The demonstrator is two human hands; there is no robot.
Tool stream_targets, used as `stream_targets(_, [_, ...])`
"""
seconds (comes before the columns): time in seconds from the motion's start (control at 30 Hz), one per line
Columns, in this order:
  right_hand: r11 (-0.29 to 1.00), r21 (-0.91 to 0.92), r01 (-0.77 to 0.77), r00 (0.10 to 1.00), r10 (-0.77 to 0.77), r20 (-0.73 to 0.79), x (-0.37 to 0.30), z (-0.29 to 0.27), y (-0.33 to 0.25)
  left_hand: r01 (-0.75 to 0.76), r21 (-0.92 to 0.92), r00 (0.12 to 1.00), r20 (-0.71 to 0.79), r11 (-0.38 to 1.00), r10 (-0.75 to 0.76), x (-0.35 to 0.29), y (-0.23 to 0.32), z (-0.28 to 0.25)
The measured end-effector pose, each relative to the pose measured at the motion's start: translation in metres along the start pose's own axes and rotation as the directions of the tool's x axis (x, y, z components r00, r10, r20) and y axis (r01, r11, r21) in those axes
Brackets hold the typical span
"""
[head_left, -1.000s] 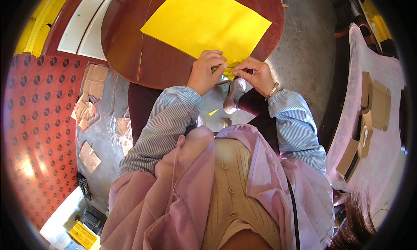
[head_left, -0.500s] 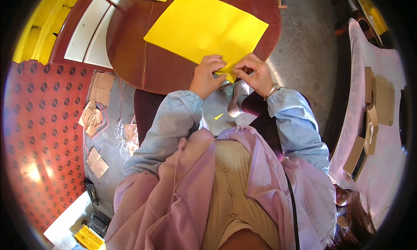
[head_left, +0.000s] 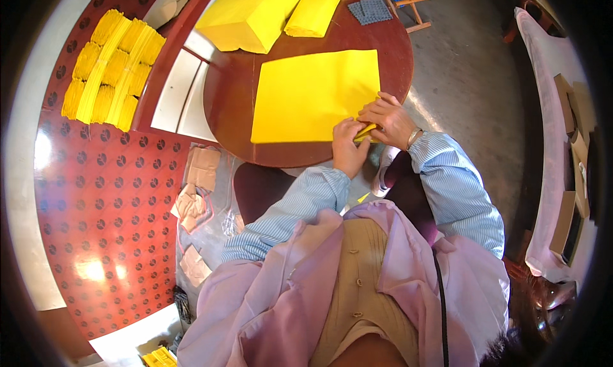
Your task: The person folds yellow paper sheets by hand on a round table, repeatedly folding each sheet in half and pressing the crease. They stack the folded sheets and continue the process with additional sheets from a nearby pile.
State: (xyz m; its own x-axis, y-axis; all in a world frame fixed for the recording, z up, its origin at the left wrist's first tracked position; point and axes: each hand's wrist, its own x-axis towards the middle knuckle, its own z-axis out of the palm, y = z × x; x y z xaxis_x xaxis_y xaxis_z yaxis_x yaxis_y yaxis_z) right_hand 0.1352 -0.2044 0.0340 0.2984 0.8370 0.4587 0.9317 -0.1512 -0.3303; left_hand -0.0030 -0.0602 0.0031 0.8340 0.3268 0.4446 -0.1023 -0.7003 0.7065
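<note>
A flat, rectangular yellow sheet (head_left: 306,99), paper or cloth I cannot tell, lies on the round red-brown table (head_left: 223,105). Its near right corner is folded and bunched at the table's edge. My left hand (head_left: 350,149) pinches that corner between thumb and fingers. Right beside it, my right hand (head_left: 393,123) has its fingers bent down over the same folded corner, gripping it. The fingers hide part of the fold. A bangle circles my right wrist.
On the table's far side are a big yellow stack (head_left: 255,16), a folded yellow bundle (head_left: 316,9) and grey textured pads (head_left: 370,11). Tied yellow bundles (head_left: 115,70) stand at left. Crumpled brown paper (head_left: 190,207) lies on the floor. Open cardboard boxes (head_left: 565,226) rest at right.
The view has shifted, bringing more of the far table and left bundles into sight. The sheet lies straighter in view. My right hand has turned over the corner; my left still pinches it.
</note>
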Motion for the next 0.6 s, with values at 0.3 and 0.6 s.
stream_targets(0.3, [1.0,-0.002,-0.023,0.998,0.023,0.06,-0.007,-0.006,0.0,-0.182,0.039,0.909,0.388,0.983,0.153,0.057,-0.035,-0.079])
stream_targets(0.6, [0.942,0.115,-0.315,0.947,0.304,0.107,0.003,-0.015,0.008,0.161,0.045,0.762,0.629,0.986,-0.153,0.102,-0.147,-0.235])
